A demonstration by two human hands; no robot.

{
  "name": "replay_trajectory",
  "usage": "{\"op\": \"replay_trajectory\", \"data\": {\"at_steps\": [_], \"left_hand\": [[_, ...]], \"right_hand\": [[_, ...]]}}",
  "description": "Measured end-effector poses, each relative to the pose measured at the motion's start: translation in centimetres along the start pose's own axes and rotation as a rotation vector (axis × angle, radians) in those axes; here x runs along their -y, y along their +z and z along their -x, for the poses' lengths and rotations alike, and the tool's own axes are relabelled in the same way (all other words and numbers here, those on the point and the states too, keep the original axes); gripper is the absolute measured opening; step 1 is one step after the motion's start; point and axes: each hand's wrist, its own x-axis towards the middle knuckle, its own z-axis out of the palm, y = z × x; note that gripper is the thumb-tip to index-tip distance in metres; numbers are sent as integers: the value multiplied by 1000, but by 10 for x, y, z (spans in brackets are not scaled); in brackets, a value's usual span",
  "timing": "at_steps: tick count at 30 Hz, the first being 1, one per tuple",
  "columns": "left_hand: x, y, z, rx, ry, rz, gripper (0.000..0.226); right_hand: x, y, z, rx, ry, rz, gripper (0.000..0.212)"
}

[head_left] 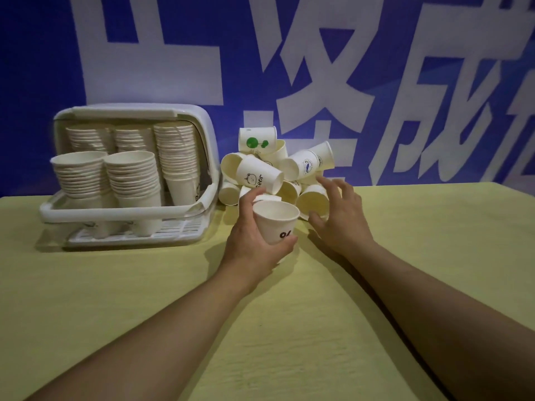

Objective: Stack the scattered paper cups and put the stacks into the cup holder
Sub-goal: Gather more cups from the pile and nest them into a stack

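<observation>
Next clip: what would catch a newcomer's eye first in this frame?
The jumbled pile of loose cups at the table's far edge, against the blue banner. In front of it the left hand holds one upright cup while the right hand reaches in. At left, the white cup holder already carries tall stacks.

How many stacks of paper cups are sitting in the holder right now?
5 stacks in the white plastic cup holder: two in front, left and right; three behind, left, middle and the tall right one. More could be hidden behind.
</observation>
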Motion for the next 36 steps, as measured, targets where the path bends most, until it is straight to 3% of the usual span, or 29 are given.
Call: {"op": "replay_trajectory", "data": {"at_steps": [5, 7, 14, 18, 22, 28, 30, 33, 36], "left_hand": [[0, -3, -2, -46, 1, 40, 94], [2, -3, -2, -54, 9, 44, 93], [-1, -3, 1, -9, 45, 27, 89], [-2, -3, 3, 57, 69, -66, 92], [-6, -5, 5, 72, 123, -233, 98], [-8, -6, 8, 129, 185, -384, 102], [-9, -6, 8, 132, 195, -394, 102], [-9, -6, 7, 148, 224, -396, 99], [-9, -8, 8, 110, 198, -404, 100]], "right_hand": [[-6, 6, -14, 172, -101, 182, 61], [-5, 9, -19, 171, -54, 157, 51], [6, -3, -10, -137, 181, -189, 33], [19, -24, 8, -260, 187, -533, 24], [34, -37, 26, -254, 116, -777, 16], [48, -33, 37, -170, -97, -669, 22], [47, -31, 37, -144, -106, -600, 36], [47, -30, 36, -198, -128, -461, 53], [48, -34, 36, -286, -168, -439, 49]]}}
